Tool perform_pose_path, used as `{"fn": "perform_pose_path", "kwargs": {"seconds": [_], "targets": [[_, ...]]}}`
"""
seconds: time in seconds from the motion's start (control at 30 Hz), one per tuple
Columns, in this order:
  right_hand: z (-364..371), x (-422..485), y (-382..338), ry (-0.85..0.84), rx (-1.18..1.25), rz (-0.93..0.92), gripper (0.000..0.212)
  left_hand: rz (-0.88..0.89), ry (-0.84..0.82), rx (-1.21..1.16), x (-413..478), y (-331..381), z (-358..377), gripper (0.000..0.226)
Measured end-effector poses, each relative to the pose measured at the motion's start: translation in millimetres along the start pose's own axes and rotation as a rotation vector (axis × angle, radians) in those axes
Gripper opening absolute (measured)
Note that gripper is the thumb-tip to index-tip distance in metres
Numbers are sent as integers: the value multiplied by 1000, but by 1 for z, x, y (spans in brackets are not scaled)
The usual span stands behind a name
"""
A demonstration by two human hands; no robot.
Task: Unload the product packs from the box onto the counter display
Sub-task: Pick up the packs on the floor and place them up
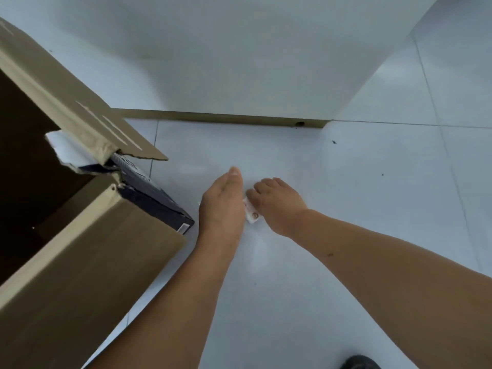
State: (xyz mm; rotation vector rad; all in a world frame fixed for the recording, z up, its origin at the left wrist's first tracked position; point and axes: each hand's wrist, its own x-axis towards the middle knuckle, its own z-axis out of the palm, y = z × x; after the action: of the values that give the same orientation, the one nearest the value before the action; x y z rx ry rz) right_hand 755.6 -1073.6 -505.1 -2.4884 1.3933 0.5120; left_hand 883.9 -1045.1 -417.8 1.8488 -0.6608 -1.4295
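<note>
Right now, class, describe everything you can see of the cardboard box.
The box is large, brown corrugated cardboard, standing on the pale tiled floor at the left. Its top is open and its inside is dark. One flap sticks up and outward. Its near corner is torn, showing white, and a dark pack pokes out through the tear. The left hand is close by, not touching it.

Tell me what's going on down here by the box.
A person reaches both arms down to the white tiled floor beside an open cardboard box. Their right-hand grip curls its fingers over a small white pack lying on the tiles. The left-hand grip, fingers straight, stands edge-on close beside it. A dark pack pokes out through the box's torn corner. No counter top is in view.
</note>
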Motion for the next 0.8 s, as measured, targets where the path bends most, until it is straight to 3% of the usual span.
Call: {"fn": "perform_pose_path", "kwargs": {"seconds": [0.2,0.4,0.53,0.67,0.8], "targets": [[-110,-66,7,54,49,99,44,64,-96,-69,-82,87,-3,25],[-259,-150,-13,117,89,124,39,148,-76,-87,-192,207,-46,27],[-373,-209,-38,197,127,135,44,151,-53,-102,-274,293,-89,25],[-508,-271,-76,266,106,122,63,177,-23,-148,-357,379,-145,26],[-635,-319,-121,333,105,132,64,217,-8,-191,-415,459,-202,36]]}}
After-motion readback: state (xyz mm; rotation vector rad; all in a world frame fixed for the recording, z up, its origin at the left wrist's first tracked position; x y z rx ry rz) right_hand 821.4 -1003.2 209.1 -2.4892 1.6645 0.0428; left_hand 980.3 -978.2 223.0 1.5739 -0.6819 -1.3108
